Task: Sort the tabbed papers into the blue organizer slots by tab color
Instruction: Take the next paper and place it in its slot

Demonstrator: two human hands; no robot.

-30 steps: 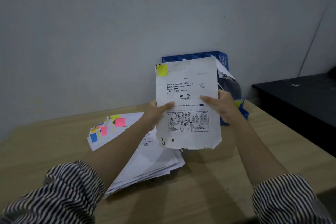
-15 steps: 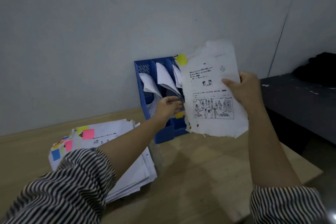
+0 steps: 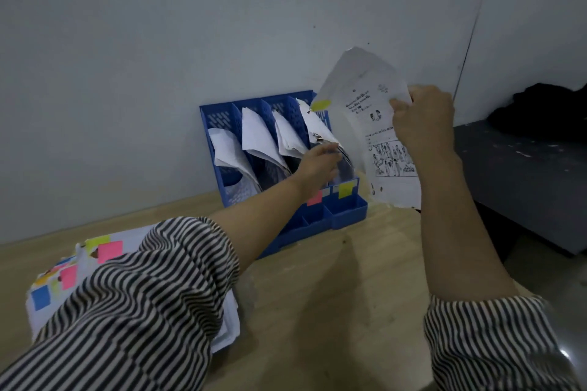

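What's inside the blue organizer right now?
The blue organizer has four upright slots, each holding curled white papers. The left hand reaches into the rightmost slot, covering its lower papers. Most filed papers' tabs are hidden, as are the slot bottoms.

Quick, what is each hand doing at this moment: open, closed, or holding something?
Left hand: fingers hold back the papers in the rightmost organizer slot.
Right hand: grips the yellow-tabbed paper by its right edge.

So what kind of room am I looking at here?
Probably an office or classroom desk set up for paperwork: a wooden table against a bare wall, a blue organizer holding sheets, and a stack of tabbed papers beside it.
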